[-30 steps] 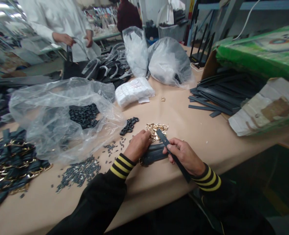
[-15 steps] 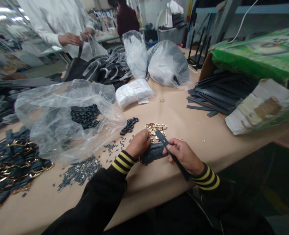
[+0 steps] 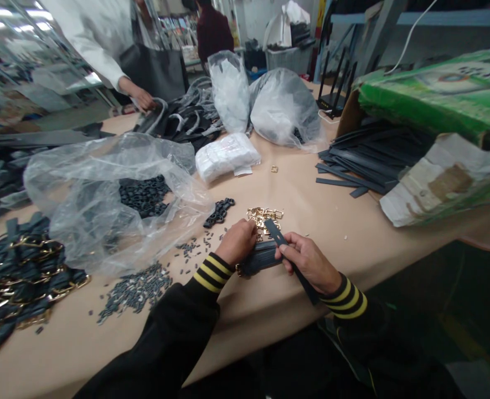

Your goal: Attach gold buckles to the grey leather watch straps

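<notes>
At the centre of the frame, the right hand (image 3: 311,261) pinches a dark strap (image 3: 273,229), its punched end angled toward the gold buckles (image 3: 265,214). The left hand (image 3: 240,242) has its fingers curled at the pile's near edge; whether they grip a buckle cannot be told. The held strap shows no buckle at its visible end. Straps heaped with gold hardware (image 3: 31,277) at far left look finished, as may the small strap bundle (image 3: 262,260) below the hands. Plain straps (image 3: 365,160) at upper right seem left to do.
</notes>
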`<act>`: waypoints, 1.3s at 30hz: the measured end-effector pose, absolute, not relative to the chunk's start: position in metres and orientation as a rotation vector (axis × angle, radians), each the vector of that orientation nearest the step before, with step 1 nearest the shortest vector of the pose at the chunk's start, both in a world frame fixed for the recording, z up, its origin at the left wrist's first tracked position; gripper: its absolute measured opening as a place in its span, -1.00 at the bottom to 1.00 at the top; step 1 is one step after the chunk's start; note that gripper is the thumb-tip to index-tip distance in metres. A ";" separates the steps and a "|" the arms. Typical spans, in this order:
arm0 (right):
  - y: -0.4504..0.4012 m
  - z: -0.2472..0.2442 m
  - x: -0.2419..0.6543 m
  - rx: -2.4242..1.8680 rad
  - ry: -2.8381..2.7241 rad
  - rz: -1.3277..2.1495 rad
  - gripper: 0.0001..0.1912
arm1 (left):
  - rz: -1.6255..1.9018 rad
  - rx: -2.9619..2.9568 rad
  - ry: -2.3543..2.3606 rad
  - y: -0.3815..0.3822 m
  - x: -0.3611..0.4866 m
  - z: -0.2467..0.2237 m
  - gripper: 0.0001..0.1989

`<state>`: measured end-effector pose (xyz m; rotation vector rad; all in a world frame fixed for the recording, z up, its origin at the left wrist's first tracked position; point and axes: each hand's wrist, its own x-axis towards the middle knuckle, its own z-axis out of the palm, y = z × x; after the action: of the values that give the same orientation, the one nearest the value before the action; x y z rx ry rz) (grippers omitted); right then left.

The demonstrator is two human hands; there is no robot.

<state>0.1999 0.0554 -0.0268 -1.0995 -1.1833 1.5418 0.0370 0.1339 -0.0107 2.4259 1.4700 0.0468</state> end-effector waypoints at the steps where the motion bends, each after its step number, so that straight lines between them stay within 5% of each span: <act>1: 0.055 -0.027 0.201 -1.100 -1.181 1.545 -0.91 | 0.027 2.426 1.472 0.135 0.039 -0.011 -0.88; 12: 0.057 -0.030 0.199 -1.081 -1.142 1.556 -0.88 | 0.133 2.527 1.440 0.131 0.035 -0.014 -0.86; 23: 0.058 -0.018 0.190 -1.021 -0.941 1.617 -0.72 | 0.650 2.539 1.372 0.079 0.035 0.033 -0.83; 39: 0.042 -0.013 0.169 -0.985 -1.444 1.530 -0.81 | 0.998 1.381 1.334 0.034 0.019 0.026 -0.88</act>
<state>0.1685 0.0424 -0.0125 -0.9851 -1.4445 1.5302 0.0190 0.0344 0.0264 1.3807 1.3345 0.9978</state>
